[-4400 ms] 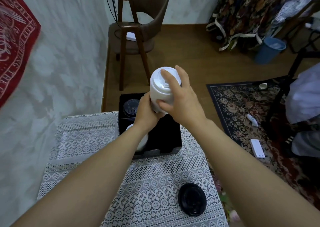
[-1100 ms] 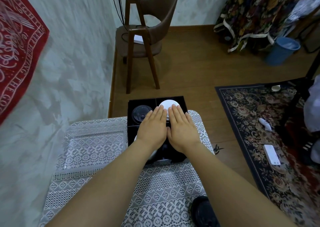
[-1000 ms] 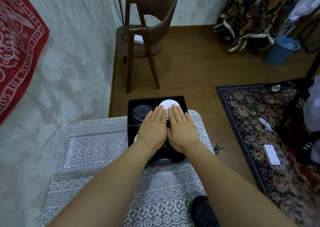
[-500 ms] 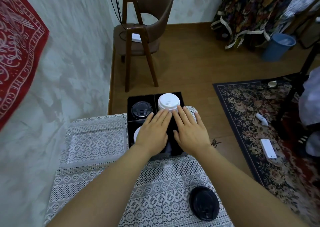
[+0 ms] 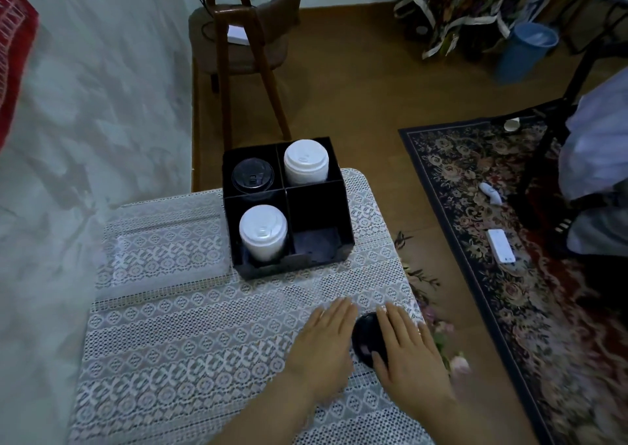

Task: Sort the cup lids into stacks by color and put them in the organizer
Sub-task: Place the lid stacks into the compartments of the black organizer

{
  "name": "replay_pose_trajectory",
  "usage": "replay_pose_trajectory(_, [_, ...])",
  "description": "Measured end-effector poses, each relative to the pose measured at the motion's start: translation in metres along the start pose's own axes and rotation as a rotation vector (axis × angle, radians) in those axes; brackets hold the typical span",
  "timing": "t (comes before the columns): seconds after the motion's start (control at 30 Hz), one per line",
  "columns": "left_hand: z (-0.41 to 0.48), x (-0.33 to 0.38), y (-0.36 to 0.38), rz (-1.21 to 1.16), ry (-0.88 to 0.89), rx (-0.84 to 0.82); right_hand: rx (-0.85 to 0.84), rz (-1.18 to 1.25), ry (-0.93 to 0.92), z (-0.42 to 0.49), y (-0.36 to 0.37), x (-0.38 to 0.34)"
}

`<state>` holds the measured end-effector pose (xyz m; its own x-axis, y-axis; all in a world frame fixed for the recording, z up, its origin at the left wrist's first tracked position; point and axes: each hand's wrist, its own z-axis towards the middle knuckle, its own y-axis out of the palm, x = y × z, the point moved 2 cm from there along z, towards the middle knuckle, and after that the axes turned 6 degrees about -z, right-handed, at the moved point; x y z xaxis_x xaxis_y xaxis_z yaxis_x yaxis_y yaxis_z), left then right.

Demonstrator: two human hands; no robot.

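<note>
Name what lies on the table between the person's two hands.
In the head view, a stack of black lids lies on the lace tablecloth, flanked by the open left hand and right hand.

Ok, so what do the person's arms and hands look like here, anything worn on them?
Both forearms are bare as far as the frame shows: no sleeves, watch or bracelets. The left hand and the right hand wear no gloves. No rings are visible, and the nails look short and unpainted, though the picture is a little blurred.
</note>
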<state>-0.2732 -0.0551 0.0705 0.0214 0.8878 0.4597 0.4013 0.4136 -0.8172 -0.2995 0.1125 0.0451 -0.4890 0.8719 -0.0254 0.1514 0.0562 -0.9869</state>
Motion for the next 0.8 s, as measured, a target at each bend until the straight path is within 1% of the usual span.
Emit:
replay_pose_trajectory(0.13, [0.005,0.018,0.023,0.000,-0.007,-0.049,-0.071,-0.012,0.040,-0.024,0.015,0.008])
replay_pose_trajectory(0.27, [0.017,0.027,0.036,-0.009,-0.070,-0.077,-0.138,0.024,0.045,-0.020,0.023,0.006])
replay_pose_trajectory(0.4, [0.027,0.035,0.035,-0.074,-0.131,-0.102,-0.135,0.079,0.038,-0.010,0.033,0.006])
replay_pose_trajectory(0.57, [0.034,0.037,0.035,-0.110,-0.158,-0.150,-0.119,0.126,0.016,-0.002,0.039,0.005])
replay_pose_trajectory(0.8, [0.031,0.035,0.029,-0.116,-0.155,-0.127,-0.050,0.121,0.008,0.001,0.028,0.002])
